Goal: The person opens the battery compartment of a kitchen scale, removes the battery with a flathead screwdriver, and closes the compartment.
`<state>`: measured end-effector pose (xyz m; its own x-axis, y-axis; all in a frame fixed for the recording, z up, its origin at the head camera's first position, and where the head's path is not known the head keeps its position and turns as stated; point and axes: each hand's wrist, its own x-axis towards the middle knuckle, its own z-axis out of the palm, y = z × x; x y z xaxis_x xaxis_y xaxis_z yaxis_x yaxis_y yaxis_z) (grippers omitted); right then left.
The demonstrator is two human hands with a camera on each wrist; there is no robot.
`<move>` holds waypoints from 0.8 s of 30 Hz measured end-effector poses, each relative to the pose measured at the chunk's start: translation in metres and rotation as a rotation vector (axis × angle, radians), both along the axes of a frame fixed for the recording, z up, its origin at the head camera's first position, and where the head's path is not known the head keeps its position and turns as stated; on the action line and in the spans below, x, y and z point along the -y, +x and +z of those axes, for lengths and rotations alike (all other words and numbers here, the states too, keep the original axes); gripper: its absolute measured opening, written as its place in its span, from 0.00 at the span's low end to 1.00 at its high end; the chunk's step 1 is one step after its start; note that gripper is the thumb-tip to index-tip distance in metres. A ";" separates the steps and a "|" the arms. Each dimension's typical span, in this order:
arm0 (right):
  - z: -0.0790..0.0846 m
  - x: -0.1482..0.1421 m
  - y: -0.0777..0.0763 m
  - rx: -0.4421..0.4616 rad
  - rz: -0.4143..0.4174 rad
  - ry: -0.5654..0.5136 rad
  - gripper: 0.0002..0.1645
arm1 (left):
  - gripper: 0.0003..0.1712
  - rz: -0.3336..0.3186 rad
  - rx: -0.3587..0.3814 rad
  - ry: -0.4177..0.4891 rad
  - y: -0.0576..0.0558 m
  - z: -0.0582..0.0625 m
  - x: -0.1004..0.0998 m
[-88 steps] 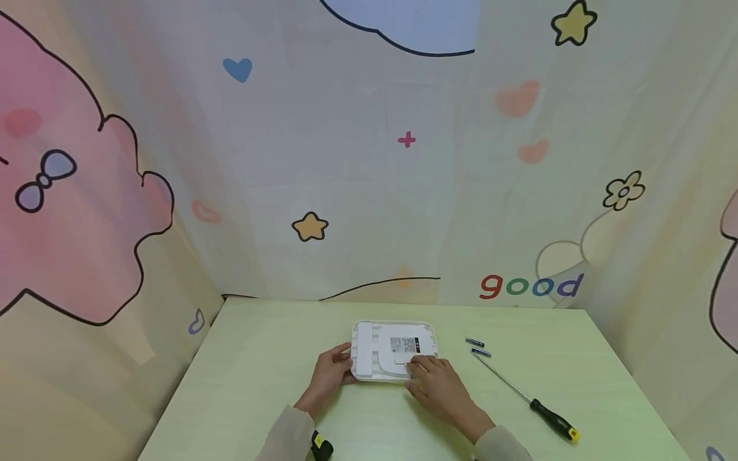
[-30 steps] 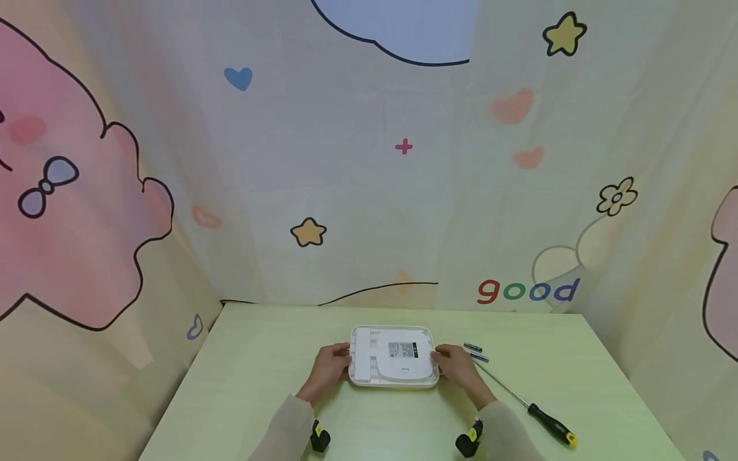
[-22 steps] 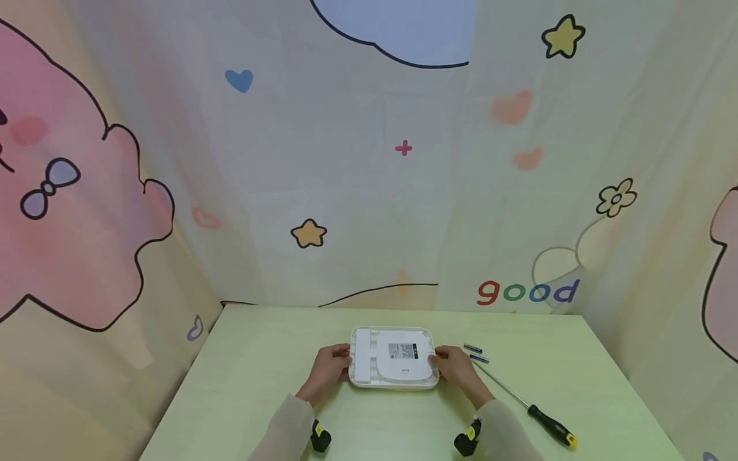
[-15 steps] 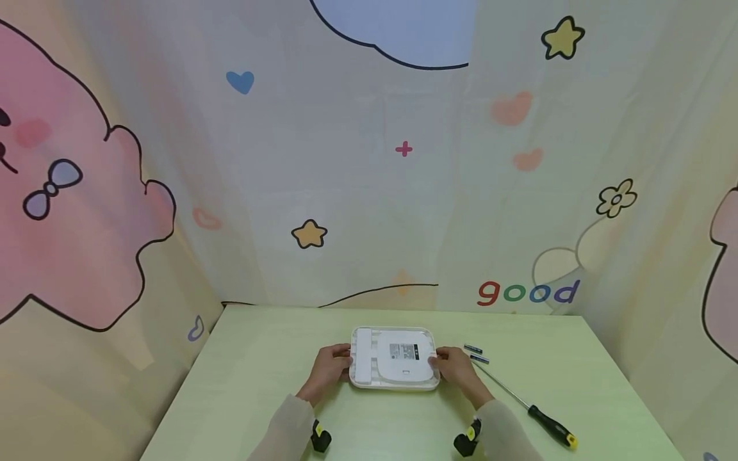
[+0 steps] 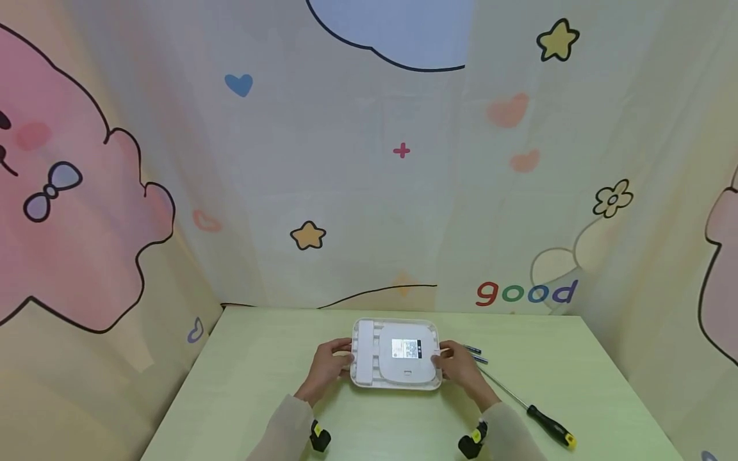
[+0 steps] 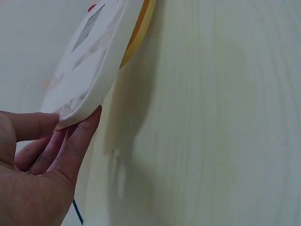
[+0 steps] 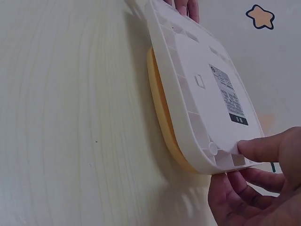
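Observation:
Both hands hold a white plastic device [image 5: 408,378] with rounded corners, underside up. A printed label [image 7: 228,94] and a small latch [image 7: 200,81] show on its raised panel. Beneath it, a yellow-orange part [image 7: 162,108] faces the table. My left hand [image 5: 327,369] grips the left edge, thumb on top and fingers underneath. On the opposite edge my right hand [image 5: 463,370] pinches it the same way, its thumb [image 7: 261,148] pressing near the panel's border. In the wrist views the device is tilted, with its shadow on the table.
Right of the device lie two small batteries [image 5: 480,360], partly behind the right hand. A long screwdriver [image 5: 550,426] with a black and yellow handle lies slantwise beside them. A printed curtain [image 5: 357,160] hangs behind the pale table [image 5: 259,346].
My right hand has gone from the small cover on the panel to the device's right edge. Since half a second ago, the device's far edge has risen slightly in both hands.

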<state>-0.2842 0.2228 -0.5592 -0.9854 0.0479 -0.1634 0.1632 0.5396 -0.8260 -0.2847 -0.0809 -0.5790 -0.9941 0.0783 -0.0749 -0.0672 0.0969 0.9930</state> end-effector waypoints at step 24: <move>0.015 -0.003 0.007 -0.167 -0.073 -0.103 0.21 | 0.19 0.025 -0.137 -0.013 0.000 0.018 -0.004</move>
<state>-0.2769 0.2260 -0.5444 -0.9937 0.1120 -0.0057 0.0550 0.4427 -0.8950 -0.2845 -0.0766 -0.5612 -0.9968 0.0529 0.0604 0.0659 0.1093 0.9918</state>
